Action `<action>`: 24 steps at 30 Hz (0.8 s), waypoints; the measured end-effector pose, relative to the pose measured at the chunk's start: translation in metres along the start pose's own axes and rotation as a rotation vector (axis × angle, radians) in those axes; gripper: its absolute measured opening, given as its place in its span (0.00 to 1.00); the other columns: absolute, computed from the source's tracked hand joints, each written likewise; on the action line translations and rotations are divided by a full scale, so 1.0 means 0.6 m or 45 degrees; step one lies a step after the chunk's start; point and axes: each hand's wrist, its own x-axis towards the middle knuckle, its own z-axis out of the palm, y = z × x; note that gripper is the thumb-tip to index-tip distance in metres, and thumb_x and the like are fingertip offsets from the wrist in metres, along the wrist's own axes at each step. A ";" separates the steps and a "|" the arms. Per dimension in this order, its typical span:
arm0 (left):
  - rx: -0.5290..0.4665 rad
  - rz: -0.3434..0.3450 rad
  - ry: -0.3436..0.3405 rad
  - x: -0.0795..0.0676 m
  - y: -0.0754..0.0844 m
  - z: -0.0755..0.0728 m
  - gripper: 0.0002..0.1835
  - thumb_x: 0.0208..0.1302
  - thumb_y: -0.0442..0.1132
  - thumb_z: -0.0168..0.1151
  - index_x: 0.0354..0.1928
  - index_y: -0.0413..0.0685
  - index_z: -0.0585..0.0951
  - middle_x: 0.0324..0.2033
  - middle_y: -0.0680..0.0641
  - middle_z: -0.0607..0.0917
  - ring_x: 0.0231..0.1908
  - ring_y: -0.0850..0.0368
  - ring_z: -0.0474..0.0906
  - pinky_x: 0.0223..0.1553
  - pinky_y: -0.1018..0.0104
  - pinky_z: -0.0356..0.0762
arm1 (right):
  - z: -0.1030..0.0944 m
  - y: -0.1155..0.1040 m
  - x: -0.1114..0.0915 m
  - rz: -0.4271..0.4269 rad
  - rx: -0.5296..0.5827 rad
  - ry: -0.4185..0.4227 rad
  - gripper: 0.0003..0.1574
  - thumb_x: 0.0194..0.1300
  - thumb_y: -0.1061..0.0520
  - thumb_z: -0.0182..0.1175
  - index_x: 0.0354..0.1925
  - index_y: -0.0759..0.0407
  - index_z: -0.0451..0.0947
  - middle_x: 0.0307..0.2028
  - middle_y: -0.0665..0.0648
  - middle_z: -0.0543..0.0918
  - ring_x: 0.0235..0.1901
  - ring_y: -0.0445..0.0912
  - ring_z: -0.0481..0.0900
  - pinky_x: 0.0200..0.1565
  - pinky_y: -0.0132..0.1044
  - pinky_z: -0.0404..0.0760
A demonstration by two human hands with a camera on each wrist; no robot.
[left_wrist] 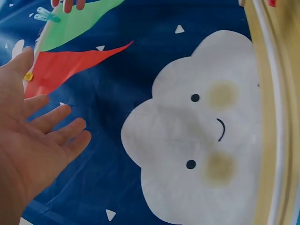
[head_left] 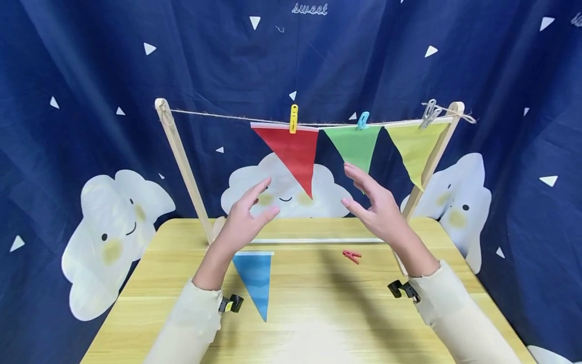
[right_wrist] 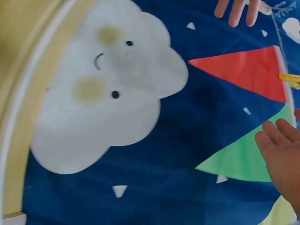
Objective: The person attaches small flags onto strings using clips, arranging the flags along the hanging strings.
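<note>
Both hands hover over the table with relaxed, parted fingers and nothing in them. My left hand [head_left: 245, 217] is left of the red pennant [head_left: 295, 151], which a yellow clothespin [head_left: 293, 119] clips to a string [head_left: 218, 116]. My right hand [head_left: 379, 210] overlaps the lower tip of the green pennant [head_left: 354, 144] in the head view; a light-blue clothespin [head_left: 362, 120] clips that one. At the string's right end hangs a yellow pennant [head_left: 416, 149] with grey clothespins [head_left: 430, 114]. A blue pennant [head_left: 256, 278] lies on the table below my left hand. Nearer my right hand lies a red clothespin [head_left: 351, 257].
The string runs between two wooden posts, left [head_left: 184, 169] and right [head_left: 434, 162]. A white bar [head_left: 318, 241] lies along the back of the wooden table [head_left: 309, 298]. Behind hangs a navy curtain [head_left: 204, 60] with white clouds and triangles.
</note>
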 end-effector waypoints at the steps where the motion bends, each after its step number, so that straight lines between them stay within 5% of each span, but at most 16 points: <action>1: 0.025 -0.006 -0.014 -0.003 -0.003 0.002 0.38 0.71 0.51 0.67 0.79 0.65 0.63 0.77 0.55 0.66 0.76 0.52 0.62 0.73 0.44 0.65 | 0.002 0.006 -0.006 0.010 -0.014 -0.001 0.42 0.68 0.64 0.67 0.76 0.52 0.66 0.77 0.53 0.67 0.73 0.51 0.69 0.70 0.25 0.65; 10: 0.251 0.061 -0.088 -0.026 -0.027 0.023 0.39 0.70 0.53 0.67 0.79 0.61 0.64 0.78 0.49 0.65 0.77 0.50 0.61 0.71 0.42 0.67 | 0.022 0.064 -0.063 0.056 -0.083 0.006 0.42 0.67 0.64 0.69 0.75 0.56 0.67 0.75 0.58 0.70 0.71 0.57 0.71 0.68 0.20 0.63; 18: 0.387 0.065 -0.095 -0.043 -0.050 0.038 0.39 0.71 0.55 0.66 0.79 0.58 0.64 0.77 0.49 0.67 0.76 0.47 0.63 0.72 0.42 0.67 | 0.038 0.103 -0.097 0.121 -0.238 -0.067 0.45 0.68 0.56 0.69 0.78 0.52 0.62 0.77 0.59 0.65 0.74 0.59 0.67 0.69 0.59 0.69; 24: 0.495 0.053 -0.121 -0.054 -0.069 0.048 0.42 0.71 0.57 0.65 0.81 0.56 0.60 0.77 0.49 0.67 0.76 0.47 0.64 0.73 0.44 0.66 | 0.056 0.130 -0.122 0.176 -0.240 -0.150 0.49 0.67 0.55 0.70 0.78 0.59 0.59 0.78 0.64 0.61 0.75 0.62 0.62 0.69 0.66 0.64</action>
